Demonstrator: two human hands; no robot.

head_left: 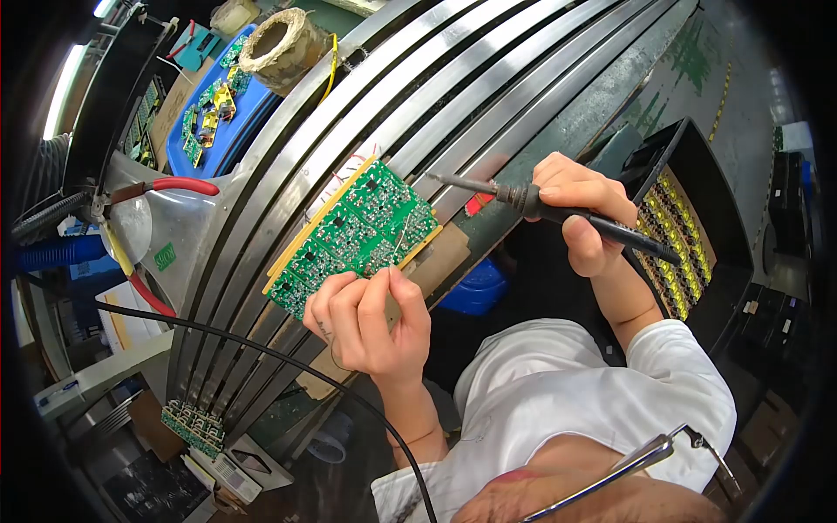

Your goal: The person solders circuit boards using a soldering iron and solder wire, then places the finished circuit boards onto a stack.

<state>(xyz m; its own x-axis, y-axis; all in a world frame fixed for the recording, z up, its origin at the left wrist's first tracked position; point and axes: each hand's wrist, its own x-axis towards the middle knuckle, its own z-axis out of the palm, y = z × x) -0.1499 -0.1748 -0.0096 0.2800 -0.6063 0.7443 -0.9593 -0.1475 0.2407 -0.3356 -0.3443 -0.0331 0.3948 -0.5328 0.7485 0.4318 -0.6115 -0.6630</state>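
Note:
My right hand (586,213) is wrapped round the black handle of a soldering iron (532,199), whose metal tip points left, just off the right edge of a green circuit board (357,222). The board lies on the metal rails in a yellow-edged holder, its face crowded with small solder joints. My left hand (370,322) is at the board's near edge, thumb and forefinger pinched together. A thin solder wire (399,244) appears to stick out from those fingertips over the board. The other left fingers are curled in.
Curved metal rails (453,65) run across the bench. At upper left are a blue tray (187,118) of small boards, a rough round pot (277,48) and red-handled pliers (183,185). A black cable (288,357) crosses below my left hand. A black bin (732,209) of yellow parts stands right.

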